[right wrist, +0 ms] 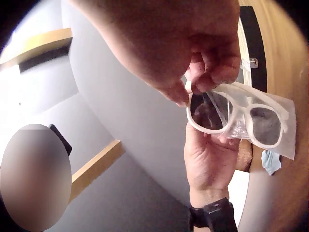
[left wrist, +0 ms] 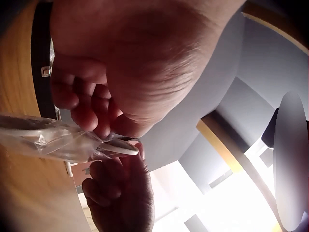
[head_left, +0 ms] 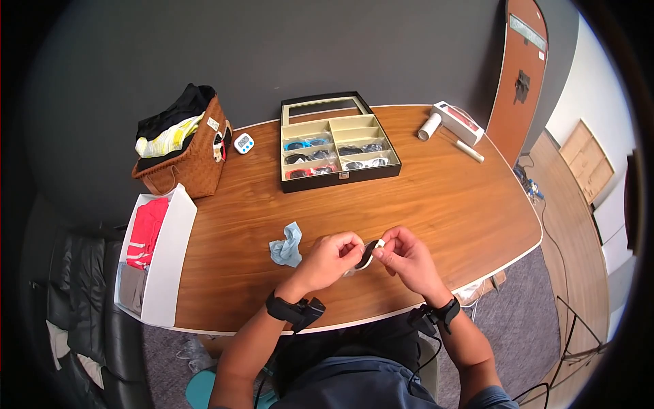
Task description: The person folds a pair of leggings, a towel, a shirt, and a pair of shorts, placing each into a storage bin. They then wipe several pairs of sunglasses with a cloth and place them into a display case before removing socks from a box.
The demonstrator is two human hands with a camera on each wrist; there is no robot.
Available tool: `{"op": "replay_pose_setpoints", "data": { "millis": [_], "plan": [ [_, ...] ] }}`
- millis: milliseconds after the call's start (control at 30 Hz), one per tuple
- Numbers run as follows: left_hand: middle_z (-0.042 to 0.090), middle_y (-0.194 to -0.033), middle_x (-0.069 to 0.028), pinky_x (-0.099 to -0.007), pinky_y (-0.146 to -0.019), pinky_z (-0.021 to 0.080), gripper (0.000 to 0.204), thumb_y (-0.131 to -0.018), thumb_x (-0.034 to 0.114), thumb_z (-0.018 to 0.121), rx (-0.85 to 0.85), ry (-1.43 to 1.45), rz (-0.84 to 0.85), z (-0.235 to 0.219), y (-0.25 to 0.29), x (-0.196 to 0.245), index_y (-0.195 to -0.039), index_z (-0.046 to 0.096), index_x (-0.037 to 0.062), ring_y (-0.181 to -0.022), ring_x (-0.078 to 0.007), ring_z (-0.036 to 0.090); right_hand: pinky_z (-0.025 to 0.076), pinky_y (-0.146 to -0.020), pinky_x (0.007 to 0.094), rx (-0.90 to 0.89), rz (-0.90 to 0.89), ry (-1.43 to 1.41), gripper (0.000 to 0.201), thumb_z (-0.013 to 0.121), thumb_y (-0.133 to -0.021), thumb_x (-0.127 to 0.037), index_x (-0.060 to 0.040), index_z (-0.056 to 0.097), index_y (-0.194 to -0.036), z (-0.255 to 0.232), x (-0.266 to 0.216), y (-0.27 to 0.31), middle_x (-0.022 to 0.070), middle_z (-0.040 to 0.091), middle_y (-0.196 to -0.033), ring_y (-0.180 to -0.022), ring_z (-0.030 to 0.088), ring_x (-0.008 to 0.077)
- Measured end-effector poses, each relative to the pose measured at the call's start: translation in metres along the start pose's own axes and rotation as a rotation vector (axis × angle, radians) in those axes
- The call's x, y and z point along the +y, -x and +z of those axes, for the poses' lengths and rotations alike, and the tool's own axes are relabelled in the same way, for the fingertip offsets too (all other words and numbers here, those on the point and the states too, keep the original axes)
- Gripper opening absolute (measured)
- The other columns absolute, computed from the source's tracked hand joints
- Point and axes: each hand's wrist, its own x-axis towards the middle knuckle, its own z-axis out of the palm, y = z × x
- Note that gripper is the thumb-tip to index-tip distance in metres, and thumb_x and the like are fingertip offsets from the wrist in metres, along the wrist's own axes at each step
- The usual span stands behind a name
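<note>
White-framed sunglasses with dark lenses (right wrist: pixel 265 126) are partly inside a clear plastic sleeve (right wrist: pixel 289 137), held between both hands above the table's front part. My left hand (head_left: pixel 330 259) pinches the sleeved glasses from the left; in the right wrist view it is the lower hand (right wrist: pixel 211 159). My right hand (head_left: pixel 411 262) pinches the frame's other end with thumb and fingers, seen from above in the right wrist view (right wrist: pixel 193 53). In the left wrist view the sleeve (left wrist: pixel 63 140) stretches leftward from the fingertips, with a white frame end sticking out.
A light blue cloth (head_left: pixel 287 245) lies left of the hands. Behind stands an open black case (head_left: pixel 371 178) with several bagged sunglasses. At left are a wicker basket (head_left: pixel 197 163), a timer (head_left: pixel 243 143) and a white box (head_left: pixel 170 259); at back right, a white box (head_left: pixel 460 123) and cylinders.
</note>
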Motion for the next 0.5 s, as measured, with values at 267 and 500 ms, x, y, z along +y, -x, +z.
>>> {"op": "replay_pose_setpoints", "data": {
  "millis": [267,500],
  "plan": [
    [0.060,-0.076,0.0022,-0.0215,-0.059,0.044,0.012,-0.096,0.010,0.057,-0.085,-0.112,0.036,-0.0108,0.0032,0.0045,-0.092,0.061,0.0000,-0.067,-0.0025,0.052,0.035,-0.051,0.0174,-0.009,0.006,-0.003,0.017,0.070,-0.091,-0.012,-0.0029,0.056,-0.096,0.0005,-0.0027,-0.0019,-0.0061,0.053,-0.070,-0.058,0.044,0.0000],
    [0.061,-0.074,0.0007,-0.0236,-0.059,0.044,0.015,-0.096,0.013,0.058,-0.129,-0.094,-0.063,-0.0118,0.0072,0.0076,-0.089,0.061,-0.0002,-0.066,-0.0052,0.053,0.037,-0.056,0.0166,-0.024,-0.042,0.048,0.016,0.069,-0.092,-0.011,-0.0025,0.057,-0.097,0.0043,-0.0043,-0.0005,-0.0068,0.054,-0.073,-0.064,0.045,-0.0002]
  ]
}}
